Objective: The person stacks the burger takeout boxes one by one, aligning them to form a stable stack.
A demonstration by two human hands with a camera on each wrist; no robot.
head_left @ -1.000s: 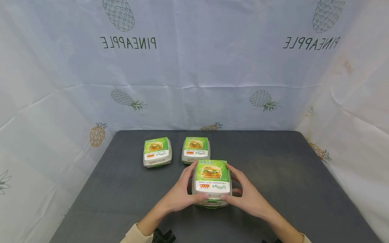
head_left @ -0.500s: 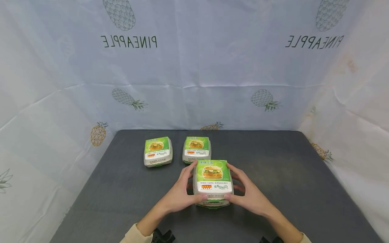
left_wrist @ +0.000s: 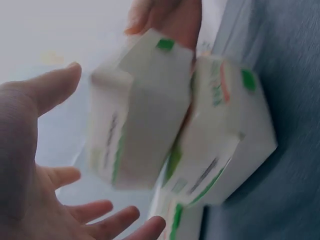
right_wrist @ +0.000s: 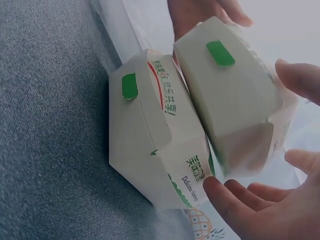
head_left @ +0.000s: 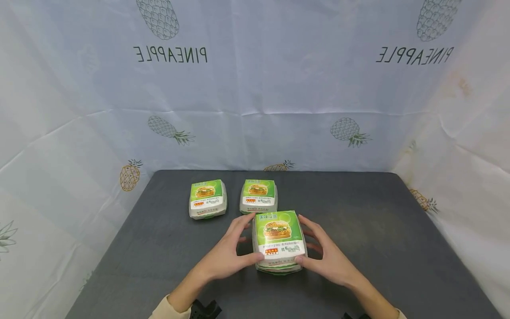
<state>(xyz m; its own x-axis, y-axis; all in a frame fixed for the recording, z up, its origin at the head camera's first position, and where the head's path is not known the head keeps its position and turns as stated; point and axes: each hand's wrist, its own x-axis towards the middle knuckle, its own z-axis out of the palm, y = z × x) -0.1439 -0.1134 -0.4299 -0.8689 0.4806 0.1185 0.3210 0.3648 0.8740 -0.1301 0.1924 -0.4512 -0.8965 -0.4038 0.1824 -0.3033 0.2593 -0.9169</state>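
"Head view first: what stands at the far left?"

"A pale cloth (head_left: pixel 279 84) printed with pineapples hangs along that side and across the back. Moving right, the far-left box (head_left: pixel 208 199) sits on the dark table (head_left: pixel 370 212), slightly turned, its lid green and white with a burger picture."

"And next to it?"

"The back box (head_left: pixel 258 195), with the same print, a little apart from the first and just behind the stack."

"Which hand do you meet next?"

"The left hand (head_left: pixel 225 254), coming out of a cream sleeve (head_left: pixel 169 308). Its fingers are spread, and the left wrist view shows the thumb standing off the cardboard, with nothing in its grasp."

"So what is between the hands?"

"The upper box (head_left: pixel 280 237), set on the lower box (right_wrist: pixel 155 125), near the front of the table. The right wrist view shows a green tab on each, and a wedge-shaped gap between their sloping walls."

"Then the right hand?"

"The right hand (head_left: pixel 328 261) is at the stack's right side, thumb in front, fingers spread and gently bent round the corner. I can't tell whether the thumb presses on the upper box."

"Anything farther right?"

"More table, then the cloth again, creased."
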